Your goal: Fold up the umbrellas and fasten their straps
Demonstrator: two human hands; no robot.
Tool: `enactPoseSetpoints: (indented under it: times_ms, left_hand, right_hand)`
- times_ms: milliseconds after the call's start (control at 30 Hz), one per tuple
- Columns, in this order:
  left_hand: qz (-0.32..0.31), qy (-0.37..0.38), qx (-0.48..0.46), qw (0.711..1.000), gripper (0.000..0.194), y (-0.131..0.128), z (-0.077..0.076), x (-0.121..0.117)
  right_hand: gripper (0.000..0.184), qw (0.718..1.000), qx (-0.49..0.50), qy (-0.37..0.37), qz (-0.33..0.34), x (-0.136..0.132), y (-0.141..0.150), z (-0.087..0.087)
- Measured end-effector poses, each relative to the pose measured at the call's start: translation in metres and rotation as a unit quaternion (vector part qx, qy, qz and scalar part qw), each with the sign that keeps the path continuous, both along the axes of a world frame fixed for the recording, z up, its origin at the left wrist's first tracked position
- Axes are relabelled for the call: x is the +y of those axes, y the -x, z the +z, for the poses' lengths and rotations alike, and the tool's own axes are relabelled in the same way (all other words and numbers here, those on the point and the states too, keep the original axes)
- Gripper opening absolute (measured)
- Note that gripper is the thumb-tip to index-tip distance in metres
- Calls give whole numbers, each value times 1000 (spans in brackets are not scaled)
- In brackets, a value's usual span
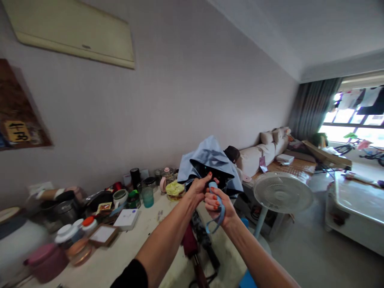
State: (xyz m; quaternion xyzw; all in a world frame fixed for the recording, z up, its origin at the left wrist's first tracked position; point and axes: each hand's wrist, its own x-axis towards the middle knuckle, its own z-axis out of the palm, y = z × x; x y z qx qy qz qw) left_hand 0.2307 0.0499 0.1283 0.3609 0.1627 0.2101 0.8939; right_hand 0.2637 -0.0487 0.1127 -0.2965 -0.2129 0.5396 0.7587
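A light blue umbrella [207,154] with a dark inner side is partly folded, its loose cloth bunched and pointing away from me. My right hand [221,203] is wrapped round its light blue handle [213,185], and a blue wrist strap [221,218] hangs in a loop from there. Close beside it, my left hand [199,188] grips the umbrella near the top of the handle, thumb up; its other fingers are mostly hidden. Beneath my forearms, a dark red folded umbrella [189,242] and a black patterned folded umbrella [207,238] lie on the table.
The cream table [132,248] bears jars, a white box [127,219], a teal glass [147,197] and a yellow-covered bowl [175,189] on the left. To the right stand a pedestal fan [282,192], a sofa [255,158] and a low table [357,200].
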Motion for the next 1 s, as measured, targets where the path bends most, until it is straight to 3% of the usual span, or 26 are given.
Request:
enactPoseSetpoints:
  times_ms: [67,133,200,267,333,400,467,733,867,1000]
  left_hand:
    - [-35,20,-4,999,29,6,-2,-12]
    - [-63,47,-9,997,30,10,-6,-23]
    - [-72,83,-9,994,28,11,-10,-30]
    - [-63,109,-3,992,25,10,-13,-32]
    - [-41,104,13,994,27,8,-15,-29]
    - [-14,79,22,997,30,6,-17,-26]
    - [11,55,24,998,30,5,-18,-24]
    - [61,51,17,997,25,1,-6,-38]
    - [29,65,35,997,26,0,2,-37]
    - [14,68,41,997,31,-1,12,-29]
  right_hand:
    - [13,992,93,-71,56,-9,-5,3]
    - [12,962,201,-141,116,-14,-7,0]
    - [15,935,268,-171,154,-17,-4,-7]
    - [17,927,288,-174,163,-18,1,-16]
    - [19,947,251,-144,142,-20,6,-22]
    - [23,980,158,-68,103,-22,10,-23]
    - [26,995,70,11,69,-24,11,-21]
    - [25,993,-35,91,-71,-26,18,-23]
    - [27,997,-3,63,-35,-36,19,-15]
    - [26,991,118,-18,61,-48,24,-20]
